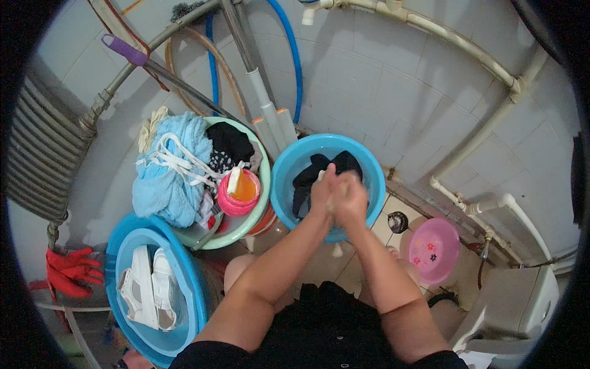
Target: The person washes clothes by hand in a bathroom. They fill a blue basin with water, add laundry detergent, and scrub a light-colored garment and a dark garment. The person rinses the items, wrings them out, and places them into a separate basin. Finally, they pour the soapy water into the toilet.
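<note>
Both my arms reach down over a blue basin [284, 198] with dark cloth [301, 184] lying in it. My left hand [322, 195] and my right hand [350, 200] are pressed together above the basin. Their fingers are curled round something pale and small, mostly hidden between them, whose kind I cannot make out. Motion blurs the right hand more than the left. The dark cloth lies behind and below the hands, and part of it is covered by them.
Left of the basin, a pale green tub [265, 178] holds a light blue towel [169, 203], other laundry and a pink bowl [226, 206]. White shoes [142, 289] lie in a light blue basin [198, 301]. A pink basin [452, 243] stands right; red gloves [74, 270] hang left.
</note>
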The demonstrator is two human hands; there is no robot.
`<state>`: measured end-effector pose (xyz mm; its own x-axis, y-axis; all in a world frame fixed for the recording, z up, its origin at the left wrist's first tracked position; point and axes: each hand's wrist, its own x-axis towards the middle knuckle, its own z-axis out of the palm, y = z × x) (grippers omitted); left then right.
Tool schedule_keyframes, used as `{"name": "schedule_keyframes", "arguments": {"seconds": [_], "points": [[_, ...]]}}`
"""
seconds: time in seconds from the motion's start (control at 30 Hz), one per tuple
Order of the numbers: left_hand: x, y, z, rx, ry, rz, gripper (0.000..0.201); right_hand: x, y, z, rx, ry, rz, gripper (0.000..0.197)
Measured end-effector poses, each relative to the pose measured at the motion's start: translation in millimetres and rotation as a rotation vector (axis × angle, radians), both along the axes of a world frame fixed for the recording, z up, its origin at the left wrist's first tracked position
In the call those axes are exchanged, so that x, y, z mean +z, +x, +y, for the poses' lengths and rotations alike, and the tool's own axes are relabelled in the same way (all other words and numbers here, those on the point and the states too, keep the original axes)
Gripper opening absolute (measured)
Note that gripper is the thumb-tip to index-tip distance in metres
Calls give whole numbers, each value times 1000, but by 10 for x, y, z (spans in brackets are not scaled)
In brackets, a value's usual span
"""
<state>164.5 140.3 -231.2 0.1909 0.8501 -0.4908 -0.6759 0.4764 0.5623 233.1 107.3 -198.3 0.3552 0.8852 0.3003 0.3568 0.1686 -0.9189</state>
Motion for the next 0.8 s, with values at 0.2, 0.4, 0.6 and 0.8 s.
{"name": "schedule_keyframes", "arguments": {"seconds": [0.2,0.4,0.6,0.8], "points": [[358,-69,20,135,166,-118,27,143,61,-42,90,-276,806,46],[248,-45,87,-8,299,285,30,-166,325,14,195,-323,947,47],[-272,-119,330,-310,106,-184,43,252,-20,-287,170,327,-578,14],[182,192,-85,25,-68,-6,35,128,208,4,-31,-55,-131,24]]}}
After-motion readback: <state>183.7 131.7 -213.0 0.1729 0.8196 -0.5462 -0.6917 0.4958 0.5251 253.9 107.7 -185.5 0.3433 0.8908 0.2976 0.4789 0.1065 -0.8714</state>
